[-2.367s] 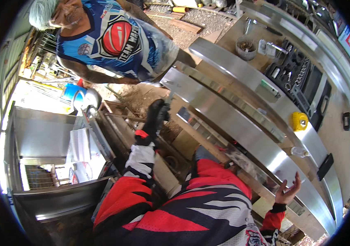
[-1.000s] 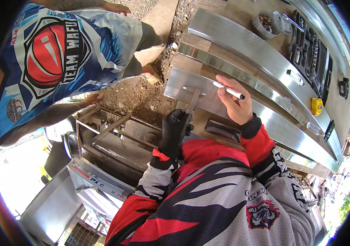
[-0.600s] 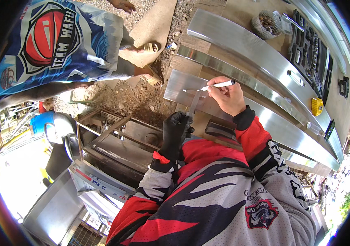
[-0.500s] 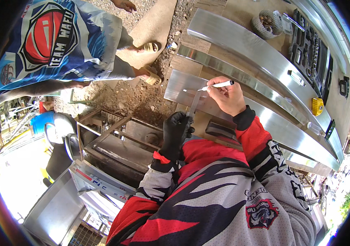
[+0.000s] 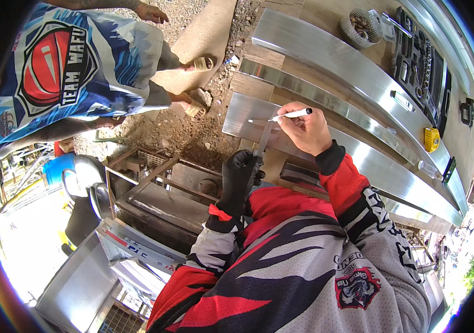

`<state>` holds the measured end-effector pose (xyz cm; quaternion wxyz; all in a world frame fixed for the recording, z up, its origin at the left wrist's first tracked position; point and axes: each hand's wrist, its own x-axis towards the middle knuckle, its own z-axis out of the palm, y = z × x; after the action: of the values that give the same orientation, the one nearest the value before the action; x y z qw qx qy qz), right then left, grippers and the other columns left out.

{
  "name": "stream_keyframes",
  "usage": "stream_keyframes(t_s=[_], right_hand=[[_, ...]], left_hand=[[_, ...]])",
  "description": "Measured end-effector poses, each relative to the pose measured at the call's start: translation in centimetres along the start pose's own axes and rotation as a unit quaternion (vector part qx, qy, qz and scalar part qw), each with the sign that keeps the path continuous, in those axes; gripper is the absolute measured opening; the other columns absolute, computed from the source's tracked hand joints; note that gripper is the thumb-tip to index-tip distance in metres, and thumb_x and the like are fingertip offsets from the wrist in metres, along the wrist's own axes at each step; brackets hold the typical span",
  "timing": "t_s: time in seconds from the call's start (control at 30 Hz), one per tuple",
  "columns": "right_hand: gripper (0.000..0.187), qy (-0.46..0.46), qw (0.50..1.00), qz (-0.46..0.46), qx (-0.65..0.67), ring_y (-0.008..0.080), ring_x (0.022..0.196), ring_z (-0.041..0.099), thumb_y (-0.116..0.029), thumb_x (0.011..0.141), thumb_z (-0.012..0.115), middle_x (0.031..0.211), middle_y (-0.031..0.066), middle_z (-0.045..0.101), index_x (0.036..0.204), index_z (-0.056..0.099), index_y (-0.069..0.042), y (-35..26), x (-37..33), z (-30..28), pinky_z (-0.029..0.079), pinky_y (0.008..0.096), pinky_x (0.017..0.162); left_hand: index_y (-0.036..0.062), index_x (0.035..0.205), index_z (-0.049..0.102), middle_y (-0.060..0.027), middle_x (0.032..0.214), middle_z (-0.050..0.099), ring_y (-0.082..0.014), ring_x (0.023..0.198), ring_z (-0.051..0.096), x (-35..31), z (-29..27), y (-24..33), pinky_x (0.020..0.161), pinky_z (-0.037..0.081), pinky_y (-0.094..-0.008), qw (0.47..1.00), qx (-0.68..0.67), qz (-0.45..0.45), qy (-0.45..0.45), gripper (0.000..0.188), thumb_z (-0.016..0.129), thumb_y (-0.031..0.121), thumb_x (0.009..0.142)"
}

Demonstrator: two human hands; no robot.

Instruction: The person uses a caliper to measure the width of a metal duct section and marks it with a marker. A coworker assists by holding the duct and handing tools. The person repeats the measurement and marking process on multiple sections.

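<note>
My right hand [image 5: 308,132], bare, pinches a white marker [image 5: 293,114] with a dark end, its tip pointing left over a brushed metal bar [image 5: 241,114]. In a black glove, my left hand [image 5: 236,176] is closed round the near end of a try square [image 5: 264,136]. The square's thin steel blade lies across the bar, just left of the marker tip. A small white streak shows on the bar beside the blade; I cannot tell whether it is a reflection.
More long metal bars [image 5: 325,50] lie side by side on the wooden table. Beyond them are a mesh basket [image 5: 360,29], a socket set [image 5: 420,69] and a yellow tape measure [image 5: 431,140]. Another person [image 5: 81,61] stands at far left. A rusty metal frame [image 5: 159,191] is left of me.
The other person at left has shifted slightly, and more of their arm shows at the top. My right hand has moved slightly left with the marker. The square stays in place.
</note>
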<state>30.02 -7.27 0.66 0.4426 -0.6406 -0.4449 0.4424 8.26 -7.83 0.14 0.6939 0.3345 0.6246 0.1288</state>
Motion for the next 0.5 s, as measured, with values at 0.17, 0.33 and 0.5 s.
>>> stream_keyframes(t_s=[0.17, 0.33, 0.5], right_hand=[[0.011, 0.016, 1.000, 0.013, 0.001, 0.0087, 0.063, 0.067, -0.011, 0.085, 0.070, 0.075, 0.0062, 0.071, 0.091, 0.068, -0.001, -0.1, 0.0, -0.3, 0.052, 0.0248, 0.060], [0.010, 0.009, 0.999, 0.022, -0.023, 0.0043, 0.066, 0.062, -0.010, 0.087, 0.070, 0.075, 0.0016, 0.068, 0.094, 0.069, -0.002, -0.2, -0.1, -0.9, 0.048, 0.0218, 0.060], [0.013, 0.076, 0.992, 0.016, 0.103, 0.0091, 0.075, 0.064, -0.008, 0.094, 0.066, 0.088, 0.0061, 0.071, 0.105, 0.068, -0.002, -0.8, -1.5, -2.6, 0.051, 0.0244, 0.065]], left_hand=[[0.0037, 0.088, 0.068, -0.0019, 0.072, 0.066, -0.0099, 0.055, 0.062, 0.1, 0.1, 0.0, 0.044, 0.046, -0.0239, 1.000, -0.001, -0.008, 0.004, 0.009, 0.067, 0.012, 0.091], [0.0040, 0.087, 0.068, -0.0019, 0.072, 0.066, -0.0101, 0.054, 0.062, 0.1, 0.7, 0.8, 0.044, 0.046, -0.0245, 1.000, 0.020, -0.011, 0.008, 0.008, 0.067, 0.011, 0.091], [0.0054, 0.082, 0.063, 0.0006, 0.070, 0.061, -0.0100, 0.055, 0.061, 0.1, 0.0, -0.3, 0.048, 0.047, -0.0252, 0.998, 0.035, 0.051, -0.009, 0.011, 0.068, 0.011, 0.091]])
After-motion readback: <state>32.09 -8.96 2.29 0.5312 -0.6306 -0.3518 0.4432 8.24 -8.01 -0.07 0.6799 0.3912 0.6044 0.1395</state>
